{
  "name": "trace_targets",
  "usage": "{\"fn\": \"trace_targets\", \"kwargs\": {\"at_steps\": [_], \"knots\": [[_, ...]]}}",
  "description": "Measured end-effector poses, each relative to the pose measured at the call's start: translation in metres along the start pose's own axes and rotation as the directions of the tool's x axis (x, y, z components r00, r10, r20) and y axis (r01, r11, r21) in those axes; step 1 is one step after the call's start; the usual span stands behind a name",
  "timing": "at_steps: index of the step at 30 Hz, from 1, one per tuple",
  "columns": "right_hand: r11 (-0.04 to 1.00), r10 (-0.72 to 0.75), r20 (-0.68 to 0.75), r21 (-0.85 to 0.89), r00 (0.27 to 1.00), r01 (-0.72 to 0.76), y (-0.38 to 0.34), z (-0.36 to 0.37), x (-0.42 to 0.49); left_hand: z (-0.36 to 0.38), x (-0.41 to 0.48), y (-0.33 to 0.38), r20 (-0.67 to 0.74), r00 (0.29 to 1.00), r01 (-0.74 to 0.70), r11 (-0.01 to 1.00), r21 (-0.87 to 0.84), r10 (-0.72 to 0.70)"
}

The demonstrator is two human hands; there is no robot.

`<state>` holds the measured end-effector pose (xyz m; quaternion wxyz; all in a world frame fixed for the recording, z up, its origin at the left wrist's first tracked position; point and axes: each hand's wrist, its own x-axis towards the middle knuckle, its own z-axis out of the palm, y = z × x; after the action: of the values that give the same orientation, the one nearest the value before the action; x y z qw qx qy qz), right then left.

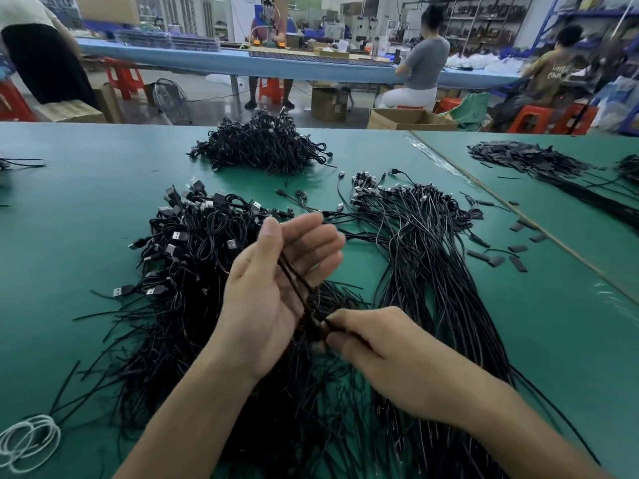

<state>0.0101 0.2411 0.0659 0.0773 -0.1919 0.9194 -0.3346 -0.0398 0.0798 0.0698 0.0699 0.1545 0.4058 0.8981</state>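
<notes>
My right hand (377, 354) pinches thin black cables (293, 283) laid across my relaxed, flat left hand (273, 299); the tangled black cable heaps (432, 264) beyond suggest most work is left.

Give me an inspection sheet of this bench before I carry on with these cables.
Surface: green table, taped seam at right.
Job's things: held cables, a few black strands across the palm.
Clutter: black sleeve pieces; white cord loops.
Grips: left hand palm up, fingers straight; right hand pinches the strands' near ends.
Cables: plug heap, far heap, straight bundle.
Surroundings: seated workers, blue bench, cardboard boxes.
</notes>
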Motion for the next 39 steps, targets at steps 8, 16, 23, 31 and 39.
{"fn": "trace_targets", "kwargs": {"at_steps": [8,16,23,31,39], "knots": [[0.97,-0.115,-0.332,-0.24,0.936,0.034,-0.005,-0.031,0.002,-0.012,-0.004,-0.029,0.161,0.987,-0.152,0.373,0.915,0.007],[0.975,-0.145,-0.434,0.093,0.889,0.204,-0.006,-0.029,0.012,-0.002,-0.012,0.009,0.318,0.824,0.318,0.847,0.426,-0.47],[0.989,-0.006,-0.232,0.143,0.973,0.04,-0.002,0.001,0.009,0.002,-0.007,0.016,0.125,0.985,0.135,0.985,-0.104,-0.122],[0.978,-0.166,-0.106,-0.148,0.98,0.15,-0.019,-0.012,-0.005,-0.013,-0.002,-0.017,0.129,0.987,-0.158,0.526,0.836,0.091],[0.968,-0.166,-0.344,0.123,0.924,0.219,-0.013,-0.031,-0.01,0.0,-0.016,-0.006,0.235,0.867,0.161,0.693,0.703,-0.44]]}}
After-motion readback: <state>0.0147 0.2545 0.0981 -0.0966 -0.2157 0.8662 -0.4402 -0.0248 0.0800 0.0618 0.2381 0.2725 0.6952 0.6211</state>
